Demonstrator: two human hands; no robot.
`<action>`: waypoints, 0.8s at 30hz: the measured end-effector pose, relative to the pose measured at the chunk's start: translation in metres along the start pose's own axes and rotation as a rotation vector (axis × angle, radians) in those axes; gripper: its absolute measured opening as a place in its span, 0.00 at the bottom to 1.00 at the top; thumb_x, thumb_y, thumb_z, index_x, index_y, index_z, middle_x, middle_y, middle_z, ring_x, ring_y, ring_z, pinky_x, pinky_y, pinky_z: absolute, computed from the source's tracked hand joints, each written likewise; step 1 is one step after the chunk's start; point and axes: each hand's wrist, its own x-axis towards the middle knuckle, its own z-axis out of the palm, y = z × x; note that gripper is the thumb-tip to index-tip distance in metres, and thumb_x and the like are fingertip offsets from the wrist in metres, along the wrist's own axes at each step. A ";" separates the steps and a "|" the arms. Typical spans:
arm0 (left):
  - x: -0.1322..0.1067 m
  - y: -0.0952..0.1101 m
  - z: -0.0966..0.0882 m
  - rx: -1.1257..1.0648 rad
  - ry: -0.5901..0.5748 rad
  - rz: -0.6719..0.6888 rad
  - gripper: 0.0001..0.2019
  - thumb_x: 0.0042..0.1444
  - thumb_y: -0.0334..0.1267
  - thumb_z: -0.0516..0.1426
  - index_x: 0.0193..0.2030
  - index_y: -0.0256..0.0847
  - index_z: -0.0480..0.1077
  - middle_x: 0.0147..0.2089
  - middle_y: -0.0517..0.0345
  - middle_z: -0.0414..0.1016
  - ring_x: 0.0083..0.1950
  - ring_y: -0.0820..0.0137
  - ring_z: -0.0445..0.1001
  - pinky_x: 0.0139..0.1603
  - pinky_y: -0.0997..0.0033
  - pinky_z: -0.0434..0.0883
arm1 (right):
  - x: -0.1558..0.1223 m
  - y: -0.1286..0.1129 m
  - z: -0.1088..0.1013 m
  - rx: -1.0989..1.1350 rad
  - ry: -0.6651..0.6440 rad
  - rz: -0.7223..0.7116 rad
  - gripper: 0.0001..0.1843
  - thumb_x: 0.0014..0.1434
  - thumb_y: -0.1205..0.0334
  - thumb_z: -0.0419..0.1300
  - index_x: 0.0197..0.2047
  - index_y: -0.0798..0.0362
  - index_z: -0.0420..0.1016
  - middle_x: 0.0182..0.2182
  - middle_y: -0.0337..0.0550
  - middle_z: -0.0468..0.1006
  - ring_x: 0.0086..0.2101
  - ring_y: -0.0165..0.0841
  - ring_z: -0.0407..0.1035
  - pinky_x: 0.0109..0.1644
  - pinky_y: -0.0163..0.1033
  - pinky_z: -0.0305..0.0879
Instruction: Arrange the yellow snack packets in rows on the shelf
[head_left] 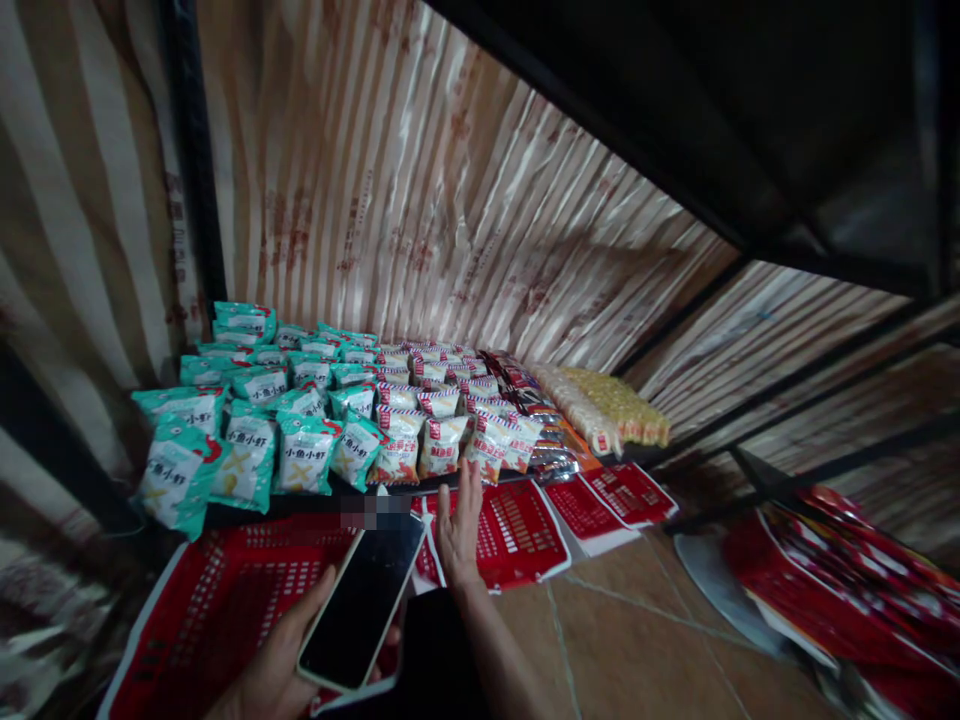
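My left hand [274, 665] grips a smartphone [364, 605] with a dark screen, held low in front of me. My right hand [459, 525] is stretched forward with flat, open fingers, its tips just short of the red-and-white snack packets [442, 445] in the front row of a low shelf. Teal snack packets [247, 450] fill the left part of that shelf. Dark and orange packets [551, 440] and yellow packs [615, 405] lie farther right.
Red printed sheets [517, 535] lie on the floor below the shelf's front edge, more of them at left [217, 600] and right [630, 490]. Striped cloth [420, 200] backs the shelf. A black shelf frame [675, 190] runs overhead. Red packaging [847, 580] sits on the tiled floor at right.
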 end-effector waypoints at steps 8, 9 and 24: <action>-0.014 0.004 0.012 -0.089 -0.160 0.084 0.20 0.59 0.48 0.49 0.44 0.35 0.74 0.42 0.44 0.78 0.46 0.54 0.75 0.44 0.52 0.71 | -0.056 -0.046 -0.067 0.441 -0.262 0.343 0.23 0.61 0.48 0.50 0.53 0.53 0.69 0.48 0.50 0.74 0.48 0.40 0.68 0.52 0.46 0.66; -0.017 0.005 0.014 -0.093 -0.176 0.098 0.20 0.59 0.48 0.49 0.45 0.35 0.74 0.43 0.44 0.78 0.47 0.54 0.75 0.46 0.51 0.70 | -0.059 -0.057 -0.075 0.475 -0.286 0.345 0.23 0.61 0.48 0.50 0.53 0.52 0.69 0.48 0.49 0.74 0.48 0.39 0.68 0.52 0.46 0.65; -0.068 -0.010 0.053 -0.198 -0.431 0.347 0.23 0.64 0.44 0.39 0.46 0.43 0.74 0.50 0.55 0.75 0.52 0.66 0.72 0.59 0.63 0.63 | -0.079 -0.168 -0.100 0.781 -0.339 0.153 0.22 0.65 0.52 0.43 0.56 0.48 0.66 0.52 0.46 0.71 0.51 0.37 0.65 0.55 0.46 0.64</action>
